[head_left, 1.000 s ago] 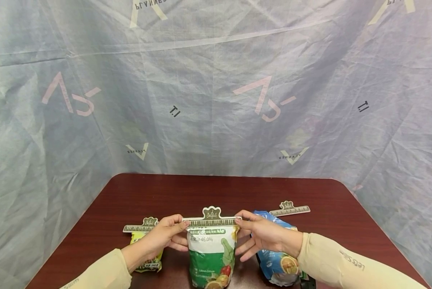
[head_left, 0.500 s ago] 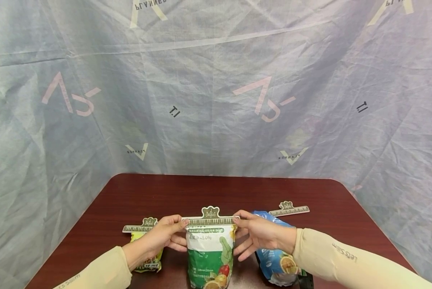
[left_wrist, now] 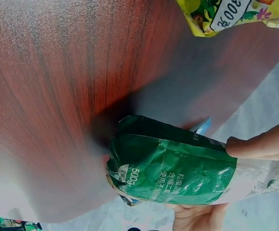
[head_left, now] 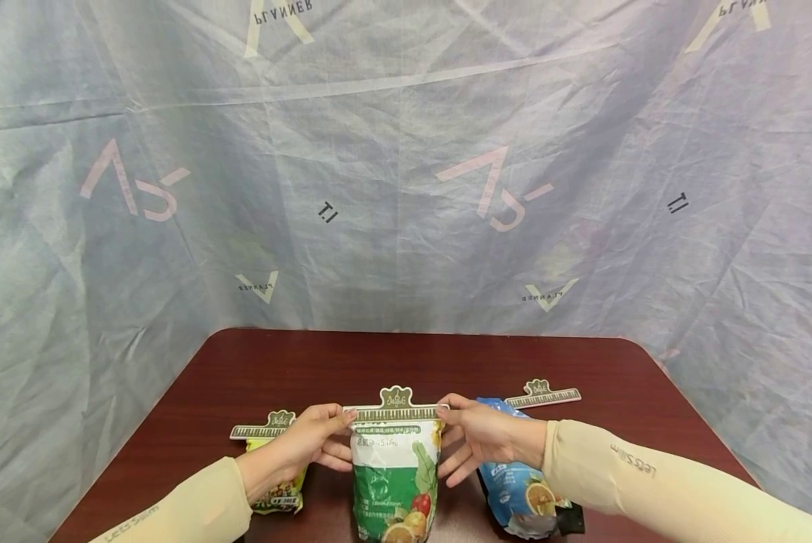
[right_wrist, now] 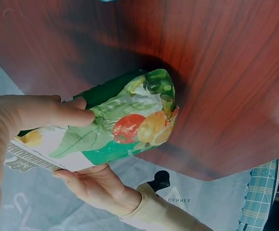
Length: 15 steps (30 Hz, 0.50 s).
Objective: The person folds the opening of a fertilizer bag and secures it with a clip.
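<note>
A green and white bag [head_left: 385, 483] printed with vegetables and fruit stands upright at the table's front, centre of the head view. Along its top edge sits a wide bag clip [head_left: 396, 414] with a piano-key bar and a scalloped handle. My left hand [head_left: 316, 440] pinches the clip's left end, thumb in front. The right hand [head_left: 483, 431] pinches the other end, its lower fingers spread beside the bag. In the left wrist view the bag's green side [left_wrist: 178, 168] shows a 500g mark. Red and yellow produce prints [right_wrist: 129, 127] face the right wrist camera.
Left of the bag lies a yellow packet [head_left: 277, 490] with a matching clip [head_left: 259, 431], partly behind my left hand. A blue pouch [head_left: 510, 490] with an orange-slice print, partly behind my right arm, has another clip [head_left: 544, 396] at its top. Grey cloth [head_left: 399, 188] hangs behind the table.
The bag and its clip have shifted very slightly left. My right hand and sleeve have moved a little left too. Both hands keep their hold on the clip.
</note>
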{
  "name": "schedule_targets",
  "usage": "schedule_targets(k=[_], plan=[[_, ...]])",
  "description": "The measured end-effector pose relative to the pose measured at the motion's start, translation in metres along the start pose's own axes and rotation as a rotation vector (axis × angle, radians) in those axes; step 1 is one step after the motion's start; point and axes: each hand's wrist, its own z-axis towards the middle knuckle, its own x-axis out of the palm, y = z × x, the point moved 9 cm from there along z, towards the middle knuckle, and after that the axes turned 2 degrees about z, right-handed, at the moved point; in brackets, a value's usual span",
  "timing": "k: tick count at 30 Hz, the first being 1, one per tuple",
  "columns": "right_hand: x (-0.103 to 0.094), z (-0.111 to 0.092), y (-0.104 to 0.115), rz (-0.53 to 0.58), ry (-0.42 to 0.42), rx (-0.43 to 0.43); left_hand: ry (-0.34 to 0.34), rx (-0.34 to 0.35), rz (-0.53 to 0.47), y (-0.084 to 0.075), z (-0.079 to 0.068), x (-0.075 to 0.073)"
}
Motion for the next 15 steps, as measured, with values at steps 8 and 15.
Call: schedule_targets(k=[8, 15], plan=[[-0.0021, 0.0034, 0.0012, -0.005, -0.007, 0.028, -0.042, -0.032, 0.012, 0.0006, 0.0036, -0.0023], [-0.0062, 0.0090, -0.0005, -0.044, -0.018, 0.057, -0.068, -0.046, 0.013, 0.0048, 0.0090, -0.0046]])
